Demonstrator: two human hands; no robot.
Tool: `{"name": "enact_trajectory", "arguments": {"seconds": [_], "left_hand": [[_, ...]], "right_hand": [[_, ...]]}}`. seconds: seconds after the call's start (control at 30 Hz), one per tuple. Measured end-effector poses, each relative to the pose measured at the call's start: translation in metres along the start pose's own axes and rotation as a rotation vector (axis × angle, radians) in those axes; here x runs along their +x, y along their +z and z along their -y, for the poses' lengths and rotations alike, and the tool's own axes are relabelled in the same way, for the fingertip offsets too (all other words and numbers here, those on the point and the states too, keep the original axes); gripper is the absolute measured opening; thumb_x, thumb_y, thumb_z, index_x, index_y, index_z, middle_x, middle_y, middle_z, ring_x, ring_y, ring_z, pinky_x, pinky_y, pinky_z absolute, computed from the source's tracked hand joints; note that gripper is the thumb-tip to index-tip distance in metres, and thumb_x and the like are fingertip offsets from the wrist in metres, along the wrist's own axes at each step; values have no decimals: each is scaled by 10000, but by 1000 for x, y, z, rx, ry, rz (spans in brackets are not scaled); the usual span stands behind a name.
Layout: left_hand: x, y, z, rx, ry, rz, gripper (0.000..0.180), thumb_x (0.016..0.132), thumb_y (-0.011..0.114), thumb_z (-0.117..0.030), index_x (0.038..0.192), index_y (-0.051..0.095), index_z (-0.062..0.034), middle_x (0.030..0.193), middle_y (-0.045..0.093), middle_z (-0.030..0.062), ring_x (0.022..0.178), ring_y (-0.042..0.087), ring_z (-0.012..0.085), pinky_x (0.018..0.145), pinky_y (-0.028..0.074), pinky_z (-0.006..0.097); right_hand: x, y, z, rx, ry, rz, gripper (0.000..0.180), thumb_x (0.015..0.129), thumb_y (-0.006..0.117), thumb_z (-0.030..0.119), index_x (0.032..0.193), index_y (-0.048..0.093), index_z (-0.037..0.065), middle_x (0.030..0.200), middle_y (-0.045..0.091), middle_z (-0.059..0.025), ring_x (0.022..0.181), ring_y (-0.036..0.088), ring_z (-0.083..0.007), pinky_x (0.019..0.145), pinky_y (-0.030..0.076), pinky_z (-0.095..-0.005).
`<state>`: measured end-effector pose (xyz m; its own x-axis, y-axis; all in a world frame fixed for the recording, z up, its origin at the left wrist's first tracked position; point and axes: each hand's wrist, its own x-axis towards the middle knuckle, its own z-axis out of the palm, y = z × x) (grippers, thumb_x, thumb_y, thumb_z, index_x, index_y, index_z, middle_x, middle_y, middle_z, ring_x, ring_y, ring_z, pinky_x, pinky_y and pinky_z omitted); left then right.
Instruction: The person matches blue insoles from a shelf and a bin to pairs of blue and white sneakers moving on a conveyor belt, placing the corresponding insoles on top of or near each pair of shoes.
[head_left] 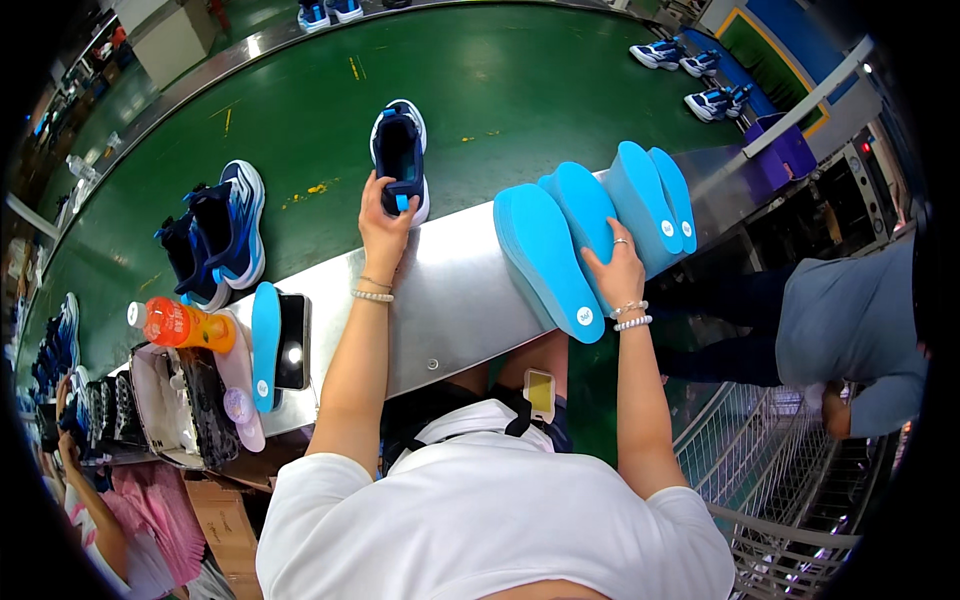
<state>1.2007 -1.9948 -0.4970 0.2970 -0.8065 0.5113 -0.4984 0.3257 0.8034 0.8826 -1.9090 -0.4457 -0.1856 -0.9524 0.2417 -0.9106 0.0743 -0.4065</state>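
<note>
My left hand [385,228] grips the heel of a navy and blue sneaker [398,150], whose toe points away and whose collar opening faces up. It stands at the near edge of the green belt [480,75]. To the right, several stacks of light blue insoles lie on a metal ledge [445,290]. My right hand [620,272] has its thumb and fingers around the edge of an insole in the second stack [580,200]. Nearest me is a thick stack [545,255]; two more, a third [642,192] and a fourth [674,195], stand beyond my right hand.
Two sneakers [238,225] sit on the belt at left. Nearby are an orange drink bottle [185,325], a single blue insole [266,345] and a black phone [293,340]. A co-worker [850,310] stands at right by a wire cart [765,440]; a purple bin [780,150] lies farther back.
</note>
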Motion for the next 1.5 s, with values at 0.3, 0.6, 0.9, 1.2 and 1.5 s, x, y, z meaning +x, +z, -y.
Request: {"name": "enact_trajectory", "arguments": {"seconds": [0.3,0.6,0.9,1.2,1.5], "left_hand": [[-8,0,-10,46,-48,0,493,673,665,-82,1116,453,-46,1144,478,170,1049,473,332,888,375,348],[11,49,-23,153,97,29,439,660,728,-190,986,500,-7,946,526,145,874,523,297,776,418,344],[94,173,-123,220,275,141,380,639,711,-298,877,594,-26,1200,437,120,913,541,320,738,461,393],[116,313,-147,191,355,352,347,639,708,-206,912,569,-44,1064,474,85,969,496,281,738,468,389],[132,412,-148,593,408,619,715,677,550,-94,1317,233,-55,736,624,135,655,618,283,643,461,376]], "right_hand": [[1,3,-6,24,-53,-51,540,766,576,342,1190,408,53,1177,451,-190,972,516,-373,803,437,-431],[-1,2,-6,-20,-3,-33,564,777,550,359,1206,379,35,1192,422,-238,939,537,-371,748,474,-419],[-1,5,-6,15,-27,-48,561,768,564,336,1201,378,32,1181,420,-242,873,547,-376,720,476,-420],[0,-2,-3,-11,-25,-5,542,770,561,323,1192,401,23,1180,410,-218,822,554,-340,691,483,-393],[0,-7,0,-1,-45,55,560,764,569,325,1196,390,16,1182,399,-226,864,547,-350,681,492,-391]]}}
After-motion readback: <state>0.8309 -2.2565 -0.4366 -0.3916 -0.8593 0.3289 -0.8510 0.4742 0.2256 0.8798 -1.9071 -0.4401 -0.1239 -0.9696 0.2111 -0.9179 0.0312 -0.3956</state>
